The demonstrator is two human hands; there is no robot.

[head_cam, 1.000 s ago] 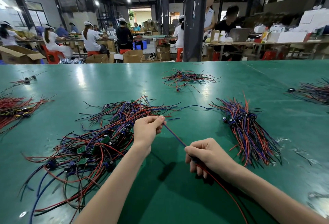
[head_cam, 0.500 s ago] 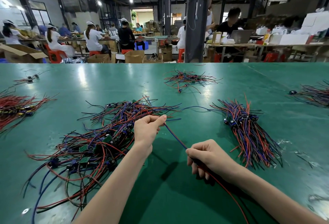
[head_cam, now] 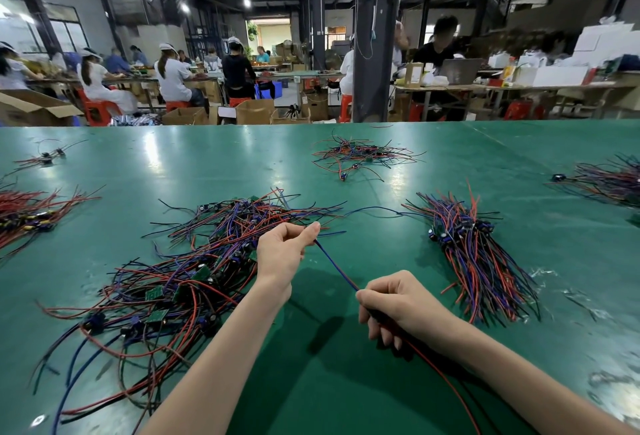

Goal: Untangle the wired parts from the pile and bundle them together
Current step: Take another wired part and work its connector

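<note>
Neither hand is shifting noticeably from a second ago. The left hand (head_cam: 282,254) is pinching one end of a wire pair (head_cam: 337,270) and the right hand (head_cam: 398,306) is gripping it lower down, pulling it taut above the bench (head_cam: 311,382). Judged step: straightening a part freed from the pile (head_cam: 180,282). The next move is probably calling for laying it aligned on the bundle (head_cam: 474,254) at right.

The left hand (head_cam: 282,253) is held forward and raised, thumb and forefinger pinching a wire strand (head_cam: 335,267), while the right hand (head_cam: 398,308) sits nearer and lower, knuckles up, fingers curled round the same strand.
</note>
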